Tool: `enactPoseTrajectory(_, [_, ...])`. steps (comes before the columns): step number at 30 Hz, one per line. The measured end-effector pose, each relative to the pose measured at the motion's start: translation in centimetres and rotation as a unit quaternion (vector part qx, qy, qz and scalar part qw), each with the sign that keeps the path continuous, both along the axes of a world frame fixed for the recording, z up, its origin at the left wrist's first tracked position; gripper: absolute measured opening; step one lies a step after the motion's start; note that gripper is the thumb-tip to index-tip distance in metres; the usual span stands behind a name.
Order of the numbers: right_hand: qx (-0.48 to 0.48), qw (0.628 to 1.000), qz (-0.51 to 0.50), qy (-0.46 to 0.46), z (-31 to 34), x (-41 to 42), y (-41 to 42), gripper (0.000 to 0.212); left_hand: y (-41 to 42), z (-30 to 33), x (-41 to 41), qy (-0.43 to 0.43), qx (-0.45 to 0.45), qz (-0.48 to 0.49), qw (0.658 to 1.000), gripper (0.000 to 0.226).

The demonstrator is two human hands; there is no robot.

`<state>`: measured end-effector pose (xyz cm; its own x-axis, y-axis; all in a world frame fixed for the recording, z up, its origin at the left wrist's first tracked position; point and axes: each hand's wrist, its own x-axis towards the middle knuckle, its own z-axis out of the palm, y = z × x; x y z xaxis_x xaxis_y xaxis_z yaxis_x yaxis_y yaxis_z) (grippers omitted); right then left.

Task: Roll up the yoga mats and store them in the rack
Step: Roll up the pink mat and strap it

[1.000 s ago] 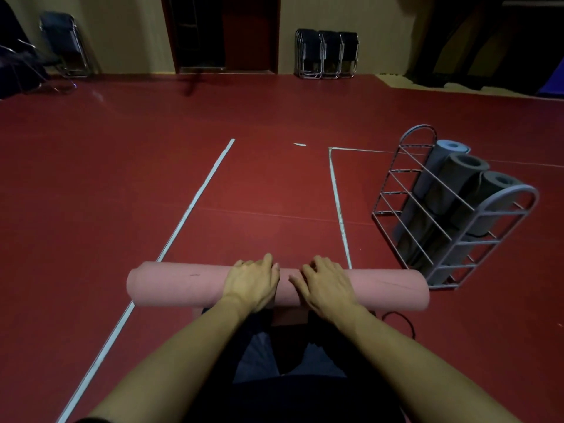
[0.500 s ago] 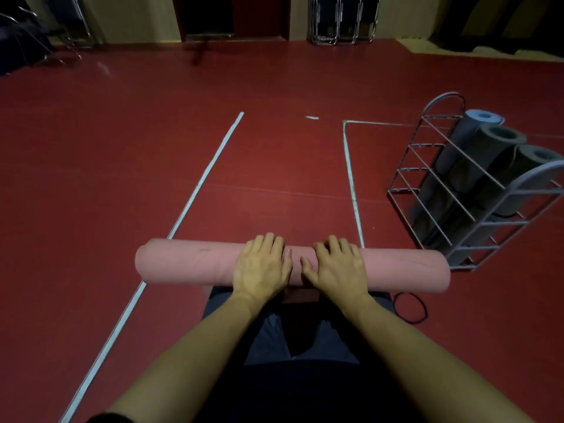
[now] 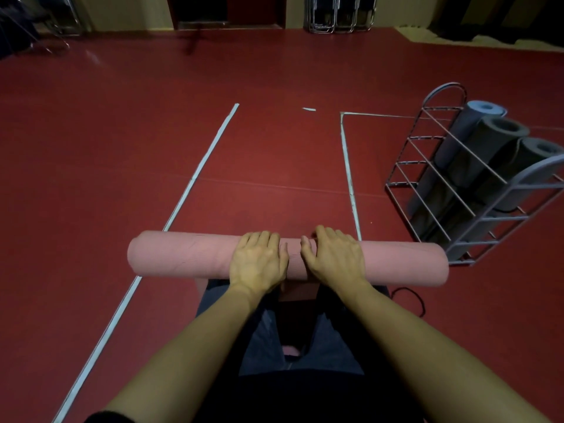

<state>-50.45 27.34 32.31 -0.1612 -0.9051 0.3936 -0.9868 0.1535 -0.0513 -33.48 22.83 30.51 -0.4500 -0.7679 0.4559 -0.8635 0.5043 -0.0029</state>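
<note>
Lying crosswise on the dark red floor (image 3: 122,178), the rolled pink foam yoga mat (image 3: 189,257) sits directly in front of the person's knees. The left hand (image 3: 258,262) rests palm-down on the roll, fingers straight and together. The right hand (image 3: 334,259) presses beside it, fingers slightly bent over the top, not clasping. To the right stands the grey wire storage rack (image 3: 476,227), holding three rolled grey mats (image 3: 485,148). A black elastic loop (image 3: 412,297) lies just below the roll's right end.
</note>
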Motion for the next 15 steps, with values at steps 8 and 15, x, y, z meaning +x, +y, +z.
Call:
enactPoseTrajectory(8, [0.025,0.999,0.022,0.004,0.4,-0.7,-2.5,0.054,-2.7,2.3,-0.9,-0.083,0.096,0.024,0.992,0.056])
enactPoseTrajectory(15, [0.091,0.994,0.057,0.024,0.6,-1.1,-4.4,0.066,-6.3,3.3,-2.1,-0.085,0.195,0.026,0.977,0.064])
